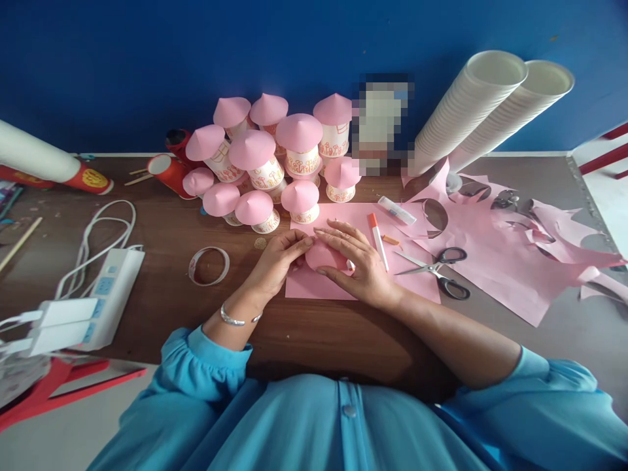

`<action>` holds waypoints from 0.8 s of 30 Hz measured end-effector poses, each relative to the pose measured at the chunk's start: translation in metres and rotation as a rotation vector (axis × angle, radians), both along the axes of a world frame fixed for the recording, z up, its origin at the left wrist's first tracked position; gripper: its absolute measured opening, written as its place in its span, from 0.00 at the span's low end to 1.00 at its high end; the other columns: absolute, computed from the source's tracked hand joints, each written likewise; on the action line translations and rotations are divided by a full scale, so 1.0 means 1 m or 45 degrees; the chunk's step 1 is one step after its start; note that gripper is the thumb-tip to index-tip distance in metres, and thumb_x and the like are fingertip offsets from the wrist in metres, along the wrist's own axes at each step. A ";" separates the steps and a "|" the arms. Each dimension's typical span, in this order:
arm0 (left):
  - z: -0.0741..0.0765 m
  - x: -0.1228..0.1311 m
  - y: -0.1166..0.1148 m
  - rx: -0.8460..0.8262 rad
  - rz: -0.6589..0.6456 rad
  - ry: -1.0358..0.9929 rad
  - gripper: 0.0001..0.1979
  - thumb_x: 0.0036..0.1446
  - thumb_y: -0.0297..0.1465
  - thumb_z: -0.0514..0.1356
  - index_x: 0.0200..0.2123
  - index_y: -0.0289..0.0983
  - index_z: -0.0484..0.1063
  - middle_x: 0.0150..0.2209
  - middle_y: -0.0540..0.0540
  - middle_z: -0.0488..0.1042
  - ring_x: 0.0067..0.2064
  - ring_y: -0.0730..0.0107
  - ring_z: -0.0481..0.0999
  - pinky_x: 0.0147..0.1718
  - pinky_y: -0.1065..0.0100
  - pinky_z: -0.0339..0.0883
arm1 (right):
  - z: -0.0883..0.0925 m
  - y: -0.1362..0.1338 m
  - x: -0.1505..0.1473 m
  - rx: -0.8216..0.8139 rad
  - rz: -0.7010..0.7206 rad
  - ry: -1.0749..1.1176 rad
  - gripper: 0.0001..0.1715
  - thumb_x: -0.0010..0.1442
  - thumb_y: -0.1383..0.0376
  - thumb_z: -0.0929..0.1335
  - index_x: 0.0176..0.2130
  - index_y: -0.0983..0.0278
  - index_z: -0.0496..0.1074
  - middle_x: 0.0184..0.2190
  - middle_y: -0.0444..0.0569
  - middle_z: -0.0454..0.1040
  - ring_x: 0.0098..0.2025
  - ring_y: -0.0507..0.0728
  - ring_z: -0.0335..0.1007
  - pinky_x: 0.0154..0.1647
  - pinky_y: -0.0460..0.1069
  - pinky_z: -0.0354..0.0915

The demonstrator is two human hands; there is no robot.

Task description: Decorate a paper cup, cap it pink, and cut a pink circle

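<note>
Counted on the table: eleven pink-capped cups (pixel 298 133) in view; two long stacks of white paper cups (pixel 466 104); one pair of scissors (pixel 438 269); one orange-capped pen (pixel 377 239); one small white tube (pixel 396 210); one tape ring (pixel 209 265); one power strip (pixel 112 288) bearing two white plugs (pixel 66 311); one pink paper round (pixel 324 256), held.

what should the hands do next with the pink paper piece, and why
Probably curl the pink paper piece into a cone and press the overlap: the left hand and right hand pinch it from both sides, and the cups behind wear pink cone caps.
</note>
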State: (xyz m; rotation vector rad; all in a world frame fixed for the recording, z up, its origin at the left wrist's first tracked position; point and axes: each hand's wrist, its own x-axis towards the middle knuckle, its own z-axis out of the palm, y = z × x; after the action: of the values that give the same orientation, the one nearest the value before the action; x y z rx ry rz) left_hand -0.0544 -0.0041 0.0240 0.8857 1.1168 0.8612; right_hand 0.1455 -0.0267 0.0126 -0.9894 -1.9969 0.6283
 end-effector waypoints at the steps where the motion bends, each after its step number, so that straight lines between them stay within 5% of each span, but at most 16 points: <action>1: 0.001 0.000 0.000 -0.011 0.001 -0.012 0.20 0.48 0.45 0.75 0.28 0.36 0.73 0.21 0.54 0.67 0.22 0.78 0.62 0.21 0.72 0.50 | 0.000 0.000 0.000 0.001 0.001 0.002 0.32 0.66 0.56 0.73 0.66 0.56 0.68 0.62 0.53 0.76 0.71 0.67 0.64 0.70 0.69 0.63; 24: 0.005 0.001 -0.003 -0.075 -0.038 -0.050 0.21 0.46 0.45 0.75 0.26 0.36 0.71 0.20 0.55 0.65 0.22 0.79 0.61 0.22 0.73 0.51 | -0.002 0.001 0.005 0.040 0.022 -0.001 0.29 0.68 0.55 0.71 0.65 0.57 0.70 0.61 0.52 0.77 0.70 0.67 0.64 0.70 0.69 0.63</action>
State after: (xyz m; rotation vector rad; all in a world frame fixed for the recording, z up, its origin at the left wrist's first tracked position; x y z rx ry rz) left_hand -0.0537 -0.0076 0.0294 0.8314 1.0870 0.8137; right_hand 0.1502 -0.0254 0.0111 -0.9544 -2.0117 0.6040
